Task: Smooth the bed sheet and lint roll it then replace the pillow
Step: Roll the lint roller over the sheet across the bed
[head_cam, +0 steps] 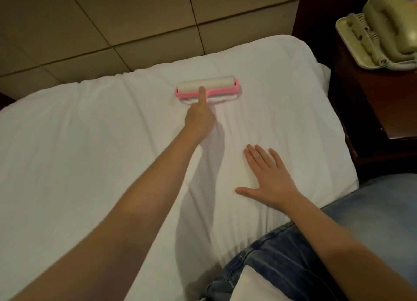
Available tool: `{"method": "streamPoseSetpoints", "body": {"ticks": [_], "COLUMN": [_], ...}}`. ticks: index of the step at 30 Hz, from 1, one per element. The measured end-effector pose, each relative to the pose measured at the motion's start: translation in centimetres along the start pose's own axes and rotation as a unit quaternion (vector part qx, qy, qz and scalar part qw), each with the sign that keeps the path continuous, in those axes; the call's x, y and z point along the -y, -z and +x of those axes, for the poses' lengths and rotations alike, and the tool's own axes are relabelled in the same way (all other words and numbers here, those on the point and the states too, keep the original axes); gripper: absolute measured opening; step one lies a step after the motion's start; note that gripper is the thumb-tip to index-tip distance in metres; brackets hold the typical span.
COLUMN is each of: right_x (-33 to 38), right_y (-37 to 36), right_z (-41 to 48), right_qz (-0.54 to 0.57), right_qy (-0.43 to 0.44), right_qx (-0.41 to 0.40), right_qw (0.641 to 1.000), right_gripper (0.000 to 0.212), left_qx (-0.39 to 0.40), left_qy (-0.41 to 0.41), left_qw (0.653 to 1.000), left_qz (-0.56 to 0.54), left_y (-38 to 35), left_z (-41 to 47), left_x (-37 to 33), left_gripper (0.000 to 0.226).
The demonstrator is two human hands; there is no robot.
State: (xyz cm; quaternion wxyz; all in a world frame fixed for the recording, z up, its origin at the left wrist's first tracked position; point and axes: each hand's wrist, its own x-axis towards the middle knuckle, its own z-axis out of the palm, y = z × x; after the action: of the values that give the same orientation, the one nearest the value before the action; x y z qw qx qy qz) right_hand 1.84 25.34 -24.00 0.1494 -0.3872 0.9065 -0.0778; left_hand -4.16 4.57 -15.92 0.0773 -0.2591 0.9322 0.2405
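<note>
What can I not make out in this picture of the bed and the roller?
Head view only:
Handle of the lint roller: hidden under the left hand.
Telephone: blurred, cut off by the right edge; buttons unreadable.
White corner beside the jeans: cut off by the bottom edge; cannot tell what it is.
Lint on the sheet: too small to see.

The left grip [199, 118] is holding the pink lint roller [209, 84] on the white bed sheet [90, 142], index finger extended; the right grip [268, 176] is lying flat on the sheet.
</note>
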Motion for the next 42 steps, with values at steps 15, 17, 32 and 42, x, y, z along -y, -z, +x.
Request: {"method": "streamPoseSetpoints", "body": {"ticks": [15, 17, 32, 42], "right_x": [0.0, 0.1, 0.1, 2.1], "right_y": [-0.1, -0.1, -0.4, 3.4], "right_z": [0.5, 0.6, 1.4, 10.9], "right_qz": [0.007, 0.008, 0.006, -0.017], "right_qy": [-0.026, -0.031, -0.073, -0.067], "right_qx": [-0.025, -0.024, -0.023, 0.042], "right_qw": [0.999, 0.999, 0.997, 0.997], "right_gripper": [0.098, 0.097, 0.085, 0.107], "left_qx": [0.045, 0.017, 0.039, 0.045], "left_qy": [0.041, 0.026, 0.017, 0.112], "left_qw": [0.996, 0.998, 0.998, 0.987], "left_qz": [0.069, 0.047, 0.035, 0.111], "left_y": [-0.8, -0.8, -0.1, 6.7], "left_z": [-12.6, -8.0, -12.5, -11.3], "left_x": [4.2, 3.1, 5.6, 10.8], "left_gripper": [0.072, 0.070, 0.061, 0.054]}}
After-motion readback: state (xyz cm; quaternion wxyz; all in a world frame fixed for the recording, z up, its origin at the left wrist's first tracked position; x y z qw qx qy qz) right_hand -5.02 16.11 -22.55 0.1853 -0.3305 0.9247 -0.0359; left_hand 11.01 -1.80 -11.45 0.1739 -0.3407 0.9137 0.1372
